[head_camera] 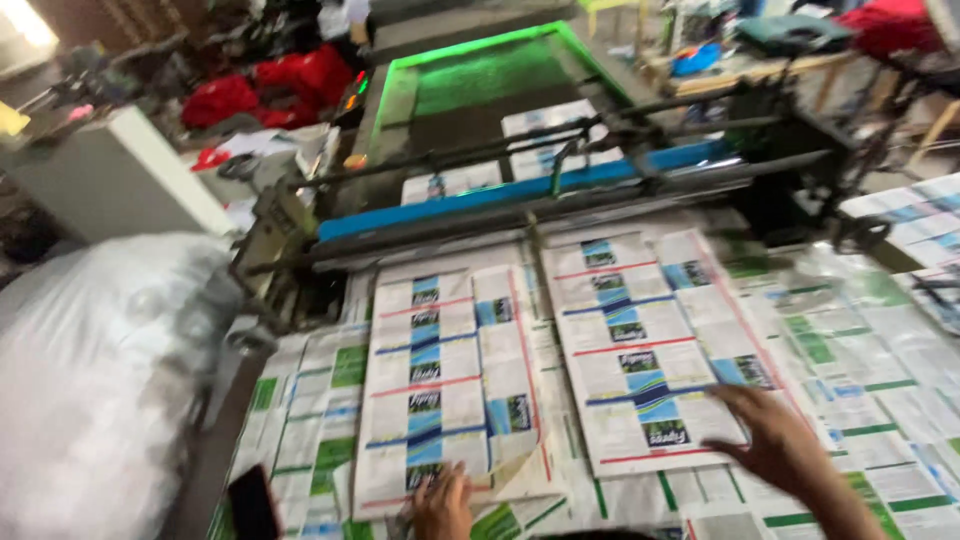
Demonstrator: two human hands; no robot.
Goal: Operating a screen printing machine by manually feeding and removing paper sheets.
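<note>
Two stacks of printed white bags with blue, red and green markings lie on the output table of a machine. My left hand (442, 505) rests on the near edge of the left stack (440, 380), fingers curled at its lifted corner. My right hand (775, 440) lies flat with spread fingers on the near right corner of the right stack (640, 350). Neither hand visibly grips a bag.
The bag-cutting machine (520, 190) with a blue bar and green-lit bed stands behind the stacks. A large white sack (100, 380) fills the left. More printed sheets (860, 360) cover the table to the right. A dark phone (250, 505) lies at the lower left.
</note>
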